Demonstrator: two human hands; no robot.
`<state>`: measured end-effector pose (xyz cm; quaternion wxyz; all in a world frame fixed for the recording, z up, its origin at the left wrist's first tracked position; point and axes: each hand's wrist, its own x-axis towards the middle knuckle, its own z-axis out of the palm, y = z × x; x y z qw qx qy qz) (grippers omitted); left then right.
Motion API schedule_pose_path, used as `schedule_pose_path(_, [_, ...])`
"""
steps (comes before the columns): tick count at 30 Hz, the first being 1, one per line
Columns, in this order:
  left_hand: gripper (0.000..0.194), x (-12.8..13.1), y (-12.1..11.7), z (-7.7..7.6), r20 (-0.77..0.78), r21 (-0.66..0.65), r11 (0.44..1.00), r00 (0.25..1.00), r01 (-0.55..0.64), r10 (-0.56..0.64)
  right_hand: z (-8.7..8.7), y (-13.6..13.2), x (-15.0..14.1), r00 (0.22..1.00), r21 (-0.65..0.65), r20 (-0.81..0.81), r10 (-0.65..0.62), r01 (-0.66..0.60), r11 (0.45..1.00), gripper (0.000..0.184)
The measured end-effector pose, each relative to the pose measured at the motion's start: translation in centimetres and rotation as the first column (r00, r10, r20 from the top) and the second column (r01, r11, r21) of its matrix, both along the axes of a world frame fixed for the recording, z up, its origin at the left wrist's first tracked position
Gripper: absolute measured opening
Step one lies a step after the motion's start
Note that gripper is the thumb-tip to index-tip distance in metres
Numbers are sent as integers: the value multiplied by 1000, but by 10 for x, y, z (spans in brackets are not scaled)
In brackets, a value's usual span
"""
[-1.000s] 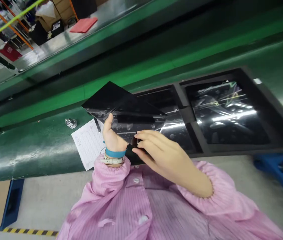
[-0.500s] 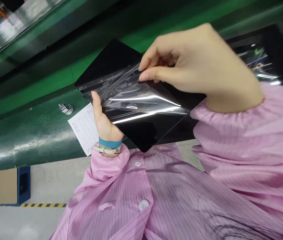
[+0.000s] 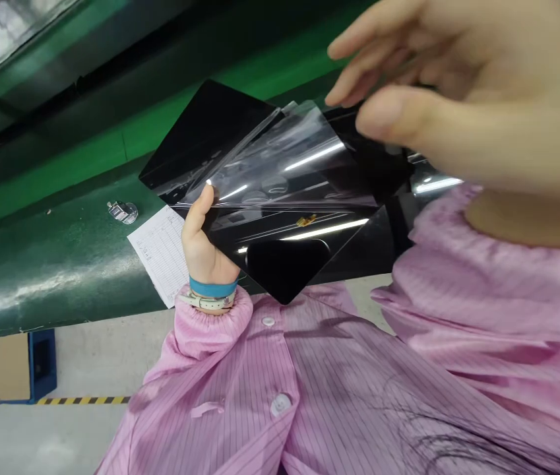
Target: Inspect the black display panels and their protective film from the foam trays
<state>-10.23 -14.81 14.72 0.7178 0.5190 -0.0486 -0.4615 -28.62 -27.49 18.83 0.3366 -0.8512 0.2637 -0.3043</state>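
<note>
My left hand (image 3: 206,247) grips the left edge of a black glossy rectangular panel (image 3: 220,125), its thumb on top and its other fingers hidden underneath. Over the panel's middle lies a clear plastic film (image 3: 304,148), partly lifted and creased, with bubbles under it and its near-left part beneath my thumb. A small gold-coloured patch (image 3: 306,221) shows on the panel's lower half. Close to the camera at the upper right, my right hand (image 3: 452,99) is blurred, thumb and fingers apart, with nothing visible between them. It is nearest to the film's raised corner.
A printed paper sheet (image 3: 158,254) lies on the green bench (image 3: 62,264), left of my hand. Beyond it sits a small shiny metal piece (image 3: 123,212). A cardboard-topped blue container (image 3: 42,366) stands on the floor at lower left, beside black-and-yellow tape (image 3: 84,400).
My right hand has let go of the clear film and moved up and right, towards the camera. The film now stands fanned across the panel. My left hand keeps its grip.
</note>
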Motion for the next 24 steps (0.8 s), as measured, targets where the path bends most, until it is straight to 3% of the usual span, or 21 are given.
schedule_pose_path(2, [27, 1, 1, -1, 11, -33, 999, 1000, -9, 10, -6, 10, -13, 998, -77, -56, 8, -12, 997, 64])
schedule_pose_path(6, [26, 1, 3, -1, 101, -66, 998, 995, -7, 13, -11, 32, -25, 965, -203, -258, -47, -7, 979, 56])
schedule_pose_path(9, [27, 0, 2, 1, 113, -103, 995, 993, -4, 16, -12, 49, -17, 971, -234, -190, -143, 97, 967, 53])
schedule_pose_path(11, [28, -1, 2, 2, 109, -142, 990, 994, -13, 29, -19, 61, -9, 975, -214, -91, -201, 178, 960, 69])
schedule_pose_path(14, [31, -1, 2, 2, 147, -198, 980, 988, -8, 37, -38, 83, 2, 976, -102, -23, -215, 211, 972, 96])
schedule_pose_path(20, [35, 2, 3, -3, 206, -273, 962, 977, 2, 57, -64, 118, 7, 983, 149, 131, -131, 111, 983, 116])
schedule_pose_path(22, [35, 1, 3, -5, 180, -296, 955, 981, -20, 76, -65, 117, 9, 955, 286, 254, -156, 80, 955, 106])
schedule_pose_path(24, [33, -2, 4, -7, 155, -304, 950, 981, -63, 115, -67, 111, 15, 889, 475, 357, -286, 91, 875, 69])
